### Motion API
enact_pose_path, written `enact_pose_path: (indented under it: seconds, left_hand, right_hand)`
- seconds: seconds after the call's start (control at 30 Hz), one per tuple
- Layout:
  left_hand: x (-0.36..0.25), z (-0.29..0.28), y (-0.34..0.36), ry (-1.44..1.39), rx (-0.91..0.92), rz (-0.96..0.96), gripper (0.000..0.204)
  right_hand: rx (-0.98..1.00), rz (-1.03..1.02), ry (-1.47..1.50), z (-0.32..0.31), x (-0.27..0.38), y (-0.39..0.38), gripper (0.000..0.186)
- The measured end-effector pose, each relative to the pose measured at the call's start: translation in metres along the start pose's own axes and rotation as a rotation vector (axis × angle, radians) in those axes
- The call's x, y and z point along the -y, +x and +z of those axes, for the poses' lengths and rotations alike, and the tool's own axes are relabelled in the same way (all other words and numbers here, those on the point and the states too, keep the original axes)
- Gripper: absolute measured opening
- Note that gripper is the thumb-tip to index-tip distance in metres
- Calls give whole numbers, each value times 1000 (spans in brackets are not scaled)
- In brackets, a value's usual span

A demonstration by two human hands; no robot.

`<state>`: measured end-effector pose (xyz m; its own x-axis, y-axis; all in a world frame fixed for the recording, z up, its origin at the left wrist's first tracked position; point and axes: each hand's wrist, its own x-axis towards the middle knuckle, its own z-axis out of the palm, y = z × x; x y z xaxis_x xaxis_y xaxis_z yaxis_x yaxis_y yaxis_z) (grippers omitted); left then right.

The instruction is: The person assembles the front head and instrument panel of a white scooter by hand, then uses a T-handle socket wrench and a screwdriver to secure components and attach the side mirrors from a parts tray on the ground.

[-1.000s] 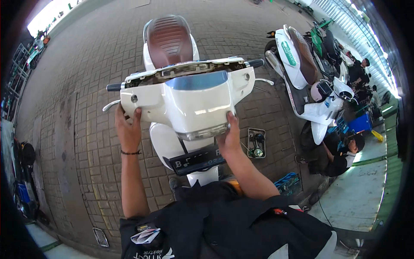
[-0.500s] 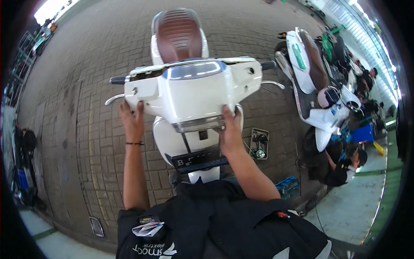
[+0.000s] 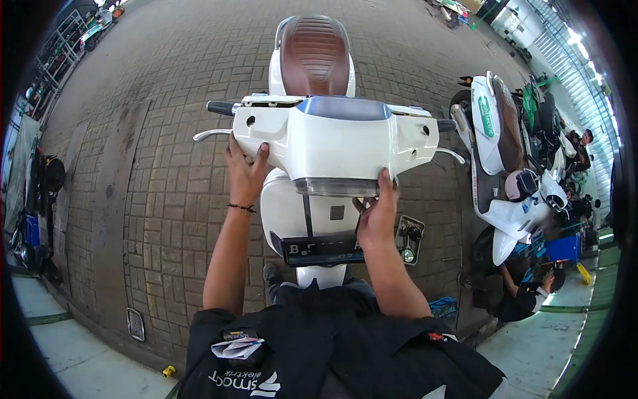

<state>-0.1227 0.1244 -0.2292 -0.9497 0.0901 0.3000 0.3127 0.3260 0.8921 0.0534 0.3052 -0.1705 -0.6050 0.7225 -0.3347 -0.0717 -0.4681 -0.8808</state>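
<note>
A white scooter with a brown ribbed seat (image 3: 314,53) stands facing me on brick paving. Its white handlebar cover (image 3: 332,136) with a blue top panel is right in front of me. My left hand (image 3: 244,171) grips the cover's lower left edge, thumb up on its face. My right hand (image 3: 377,214) holds the lower right edge beside the clear headlight lens (image 3: 335,187). Below the hands are the white front fender (image 3: 287,213) and a dark number plate (image 3: 319,249). Black handlebar grips and silver brake levers stick out on both sides.
A second white scooter (image 3: 502,166) with a helmet is parked at the right, and a person (image 3: 525,296) crouches beside it. A small tray of parts (image 3: 409,239) lies on the bricks by my right hand. More scooters and people stand at the far right; dark gear lines the left edge.
The view has shifted so the scooter sits higher and more centred. Both hands keep their hold on the handlebar cover, with the cover looking more level than before.
</note>
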Motion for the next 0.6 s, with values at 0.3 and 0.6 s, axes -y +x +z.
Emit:
enact_pose_path:
  seconds: [0.3, 0.6]
  left_hand:
    - [16, 22, 22, 116, 16, 8, 84]
    - [-21, 48, -58, 165, 5, 688, 81]
  right_hand:
    - [125, -69, -25, -2, 3, 8, 100]
    - [212, -183, -150, -14, 16, 30, 116]
